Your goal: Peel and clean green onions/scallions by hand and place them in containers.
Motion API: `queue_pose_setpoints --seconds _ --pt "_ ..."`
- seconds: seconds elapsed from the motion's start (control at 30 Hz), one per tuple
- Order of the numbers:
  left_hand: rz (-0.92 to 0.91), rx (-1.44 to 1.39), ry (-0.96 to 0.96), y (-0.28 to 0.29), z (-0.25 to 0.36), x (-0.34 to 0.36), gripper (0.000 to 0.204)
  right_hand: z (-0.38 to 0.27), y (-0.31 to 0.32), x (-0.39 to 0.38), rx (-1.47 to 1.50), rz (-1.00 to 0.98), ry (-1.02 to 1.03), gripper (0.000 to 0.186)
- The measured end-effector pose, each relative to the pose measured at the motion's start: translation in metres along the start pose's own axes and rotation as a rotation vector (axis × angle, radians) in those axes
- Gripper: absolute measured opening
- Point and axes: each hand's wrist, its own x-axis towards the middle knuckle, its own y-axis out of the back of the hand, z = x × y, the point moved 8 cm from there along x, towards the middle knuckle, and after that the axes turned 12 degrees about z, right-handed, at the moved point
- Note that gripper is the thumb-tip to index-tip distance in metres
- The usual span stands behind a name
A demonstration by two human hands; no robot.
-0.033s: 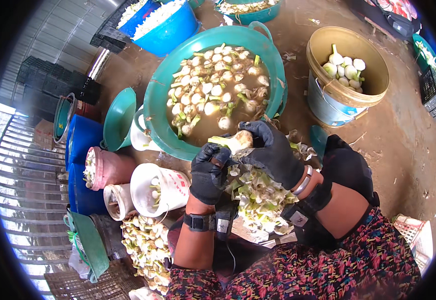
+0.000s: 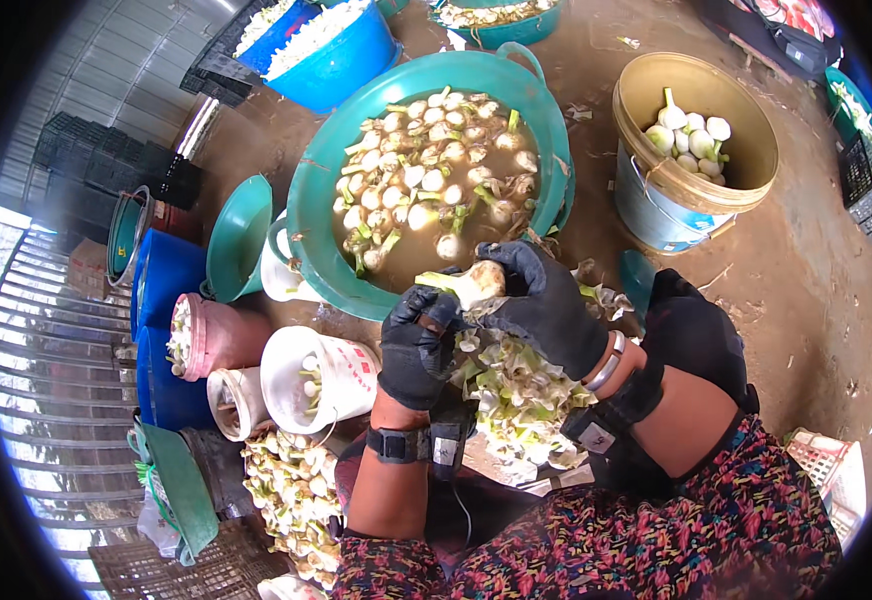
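A garlic bulb (image 2: 481, 285) with a short green stem is gripped in my black-gloved right hand (image 2: 551, 315), its stem pointing left. My left hand (image 2: 416, 350), also in a black glove, is closed beside the stem end; whatever its fingers pinch is hidden. Just beyond both hands stands a large green tub (image 2: 316, 255), where many garlic bulbs with cut stems float in brown water (image 2: 406, 265). Below my hands lies a heap of pale, papery garlic peelings (image 2: 516, 395).
At the right stands a tan-rimmed bucket (image 2: 646, 205) holding white bulbs. White bucket (image 2: 346, 375), pink bucket (image 2: 231, 335) and green basin (image 2: 236, 235) crowd the left. More peelings (image 2: 291, 495) lie lower left. A blue tub (image 2: 341, 70) full of garlic stands at the back.
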Motion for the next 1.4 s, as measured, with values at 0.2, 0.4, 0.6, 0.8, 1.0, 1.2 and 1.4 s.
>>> queue_pose_setpoints --seconds 0.2,0.4,0.6,0.8,1.0,1.2,1.4 --pt "0.049 -0.19 0.116 -0.004 0.003 0.003 0.022 -0.01 -0.005 -0.004 -0.177 -0.004 0.122 0.043" --pt "0.039 -0.613 0.615 -0.019 -0.015 -0.008 0.019 0.015 0.012 0.001 0.03 0.112 -0.1 0.031" --pt "0.039 -0.74 0.71 -0.019 -0.021 -0.012 0.026 0.019 0.006 0.006 0.173 0.101 -0.305 0.025" --pt "0.087 -0.848 0.817 -0.017 -0.024 -0.013 0.025 0.002 0.0 -0.002 -0.005 0.015 -0.115 0.024" --pt "-0.056 -0.017 -0.009 -0.002 0.011 0.003 0.016 0.017 0.002 -0.006 0.272 -0.027 -0.462 0.03" --pt "-0.008 -0.516 0.416 -0.016 -0.004 -0.004 0.021 0.008 0.008 0.001 0.112 0.084 -0.336 0.033" --pt "0.068 -0.829 0.699 -0.023 -0.018 -0.013 0.027 0.001 0.006 0.003 -0.061 -0.031 -0.069 0.032"
